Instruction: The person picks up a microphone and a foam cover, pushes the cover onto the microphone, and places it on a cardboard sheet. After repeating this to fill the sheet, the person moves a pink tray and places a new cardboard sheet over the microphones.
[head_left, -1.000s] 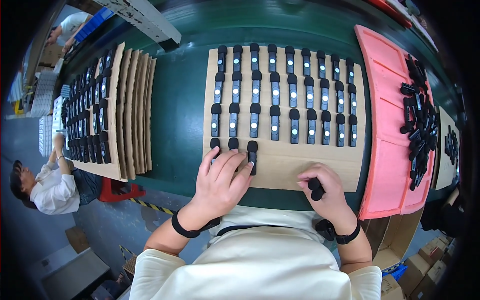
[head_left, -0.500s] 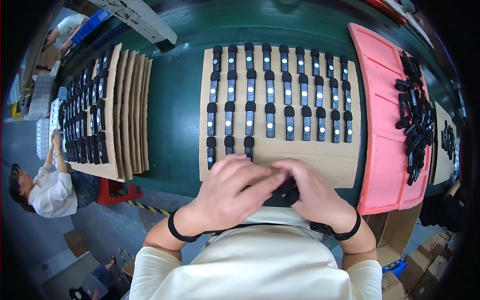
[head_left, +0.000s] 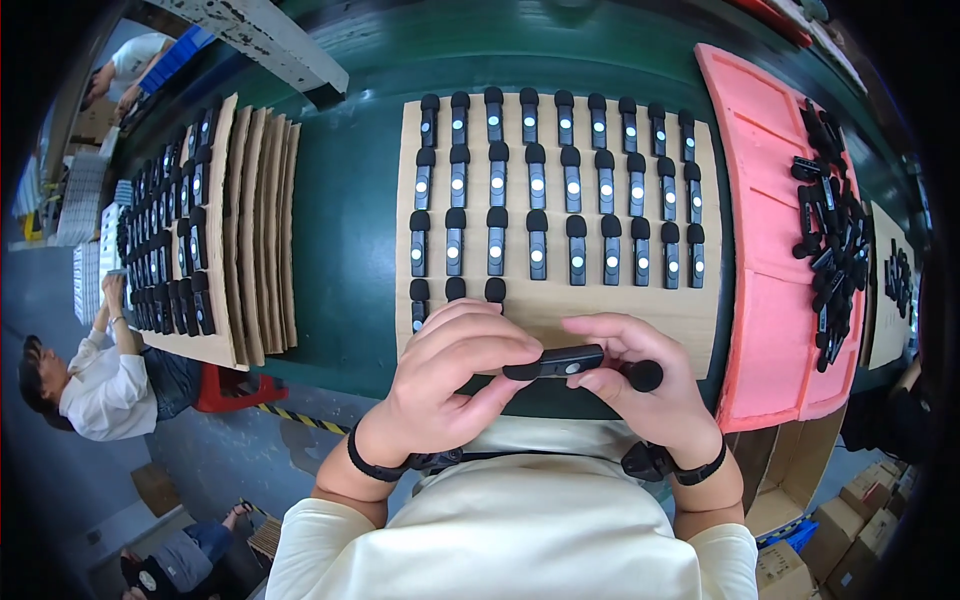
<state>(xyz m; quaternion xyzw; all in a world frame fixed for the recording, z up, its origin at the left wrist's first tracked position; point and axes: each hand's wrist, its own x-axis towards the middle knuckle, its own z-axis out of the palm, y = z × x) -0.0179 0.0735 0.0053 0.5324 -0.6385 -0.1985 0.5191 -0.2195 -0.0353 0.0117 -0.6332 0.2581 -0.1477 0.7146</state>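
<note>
– So, where is the foam-capped clip-on microphone [head_left: 590, 354] located, and how is it held?

– It is held between the hands, seen across the near edge of the cardboard sheet [head_left: 560, 302]. Its capped end is pinched by the left hand [head_left: 440, 382], thumb and fingertips being closed on the foam.

– How is the long axis oriented?

– Roughly sideways across the body, the bare end pointed right and tipped slightly away. The pale disc [head_left: 573, 368] is exposed. By contrast, the laid-out microphones [head_left: 537, 262] are aligned lengthwise, away from the body, caps at the far end. The held axis is therefore turned nearly crosswise to the rows.

– Which hand is nearer?

– The capped end is met by the left hand; the bare end is bracketed by the right hand [head_left: 682, 402], its index finger above and its thumb below. Whether the body is touched by that thumb cannot be told.

– Is anything else gripped on the right?

– Yes. A 2nd microphone [head_left: 643, 376] is enclosed by the curled fingers, with only its round black cap shown.

– Row count?

– 3 rows of 9 are recorded, plus 3 in the nearest row, partly covered by the left hand. Farther right, a loose heap of microphones [head_left: 838, 260] is carried on the pink tray [head_left: 775, 300].
</note>
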